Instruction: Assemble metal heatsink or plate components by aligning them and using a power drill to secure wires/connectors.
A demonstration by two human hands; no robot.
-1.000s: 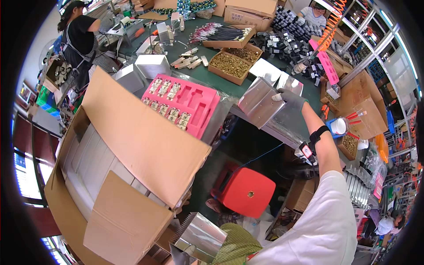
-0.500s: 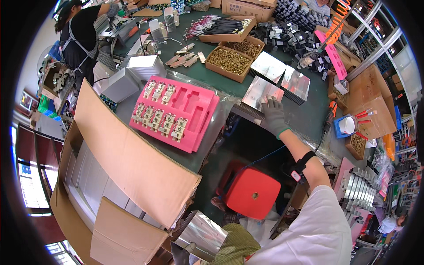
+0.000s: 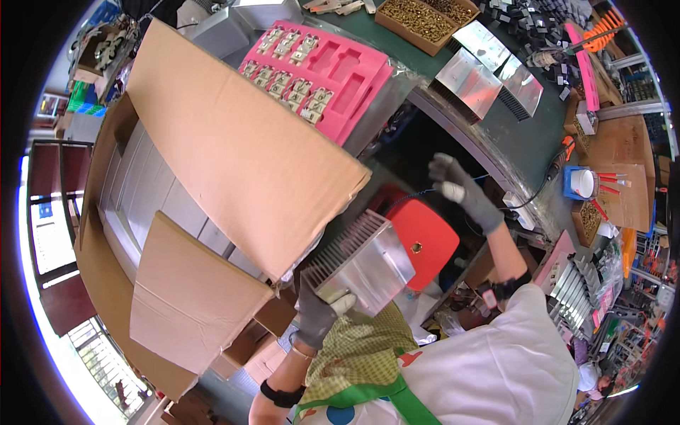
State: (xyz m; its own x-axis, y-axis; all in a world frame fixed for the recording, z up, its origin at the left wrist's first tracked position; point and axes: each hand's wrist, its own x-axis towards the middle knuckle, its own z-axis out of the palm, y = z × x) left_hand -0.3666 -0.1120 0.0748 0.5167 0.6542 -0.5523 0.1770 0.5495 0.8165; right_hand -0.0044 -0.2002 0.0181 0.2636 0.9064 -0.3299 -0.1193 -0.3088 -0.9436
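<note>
A finned silver heat sink (image 3: 375,263) is tilted in front of my body, its fins towards the carton. Gripping its lower near end is my gloved left hand (image 3: 316,316), thumb on the smooth face and the other fingers hidden beneath. My right hand (image 3: 464,193), also in a grey glove, is empty in the air beyond the red stool, fingers apart and short of the bench edge. On the bench past it stand three more heat sinks, the closest (image 3: 467,81) at the edge, another (image 3: 483,44) behind, the third (image 3: 523,88) to its right.
A large open carton (image 3: 241,156) with grey metal pieces inside fills the left, its flaps raised. Behind it lies a pink foam tray (image 3: 375,79) of small metal parts. A red stool (image 3: 433,234) stands below the bench edge. A screw box (image 3: 418,25) sits farther back.
My left hand has raised the heat sink from low beside the carton into the middle. My right hand has left the heat sink on the bench and drawn back. The view has tilted down.
</note>
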